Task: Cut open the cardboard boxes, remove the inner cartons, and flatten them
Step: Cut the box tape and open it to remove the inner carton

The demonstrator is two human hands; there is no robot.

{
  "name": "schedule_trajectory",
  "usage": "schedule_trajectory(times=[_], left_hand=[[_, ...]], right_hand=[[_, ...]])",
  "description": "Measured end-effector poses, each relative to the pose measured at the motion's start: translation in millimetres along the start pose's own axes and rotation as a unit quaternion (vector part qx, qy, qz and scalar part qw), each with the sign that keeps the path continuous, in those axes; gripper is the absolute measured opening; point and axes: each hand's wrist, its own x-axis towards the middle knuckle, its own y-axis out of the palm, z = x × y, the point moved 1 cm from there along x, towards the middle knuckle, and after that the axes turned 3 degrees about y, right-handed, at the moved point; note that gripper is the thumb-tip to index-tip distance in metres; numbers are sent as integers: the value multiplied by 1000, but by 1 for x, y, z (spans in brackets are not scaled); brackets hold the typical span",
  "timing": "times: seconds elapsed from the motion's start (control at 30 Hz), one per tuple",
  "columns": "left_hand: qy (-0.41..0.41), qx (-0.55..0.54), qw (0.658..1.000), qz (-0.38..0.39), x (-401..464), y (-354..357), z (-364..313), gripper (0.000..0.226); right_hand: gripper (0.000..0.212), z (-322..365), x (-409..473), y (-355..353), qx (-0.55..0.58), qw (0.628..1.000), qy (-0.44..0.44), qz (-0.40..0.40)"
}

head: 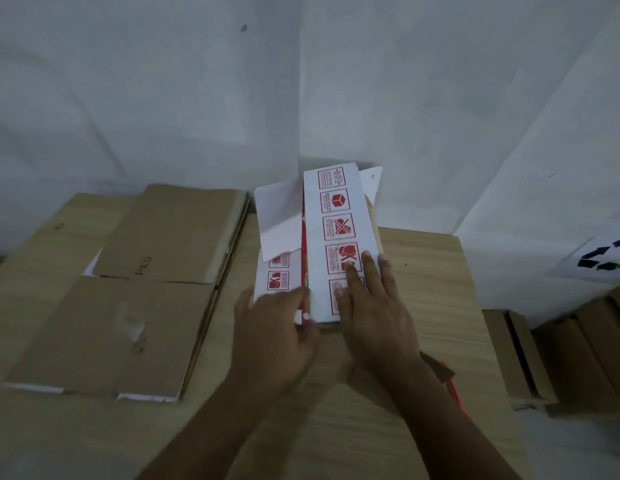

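White inner carton [339,237] at the desk's [440,271] far edge is being flattened: right hand [374,306] presses flat, left hand [277,327] pinches its near edge; next, probably push it fully flat.

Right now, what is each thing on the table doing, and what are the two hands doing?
White carton with red symbols: lying on the table, partly flattened, one flap sticking up.
Left hand: fingers curled on the carton's near left edge.
Right hand: flat, fingers straight, pressing on the carton.
Brown cardboard stack: flattened, lying at the left of the table.
Brown boxes: standing to the right, beyond the table's edge.
Wooden table: holding the cardboard.
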Motion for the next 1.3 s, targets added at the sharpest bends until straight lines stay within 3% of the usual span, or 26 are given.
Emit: schedule_trajectory(times=[0.1,0.23,0.4,0.47,0.57,0.7,0.87,1.0,1.07,1.13,1.3], left_hand=[[39,55,997,-25,-17,31,3,54],[24,54,996,-71,5,50,6,68],[17,65,993,-100,22,56,12,79],[8,54,993,-107,24,56,17,81],[-20,39,996,-83,25,54,24,73],[-28,51,993,-101,14,48,31,46],[-137,-84,979,-123,-12,66,54,51],[-292,-206,925,-127,-18,82,74,59],[-358,-243,895,-113,-18,91,91,77],[-394,-230,886,-83,-21,104,112,85],[-389,-215,895,-52,-33,110,126,42]], right_hand=[[65,3,15,-3,-22,1000,3,6],[69,1,28,-7,-17,999,2,27],[88,-17,15,-20,1,994,97,-40],[91,-28,-2,-19,-29,995,94,-32],[73,-37,-23,-12,-91,995,28,29],[64,-35,-36,-14,-55,997,-24,56],[64,-40,-34,27,-63,997,-29,20],[42,-43,-32,68,-121,993,5,-7],[40,-45,-33,80,-131,991,20,1],[43,-49,-34,89,-120,992,31,21],[53,-55,-34,107,-66,991,47,107]])
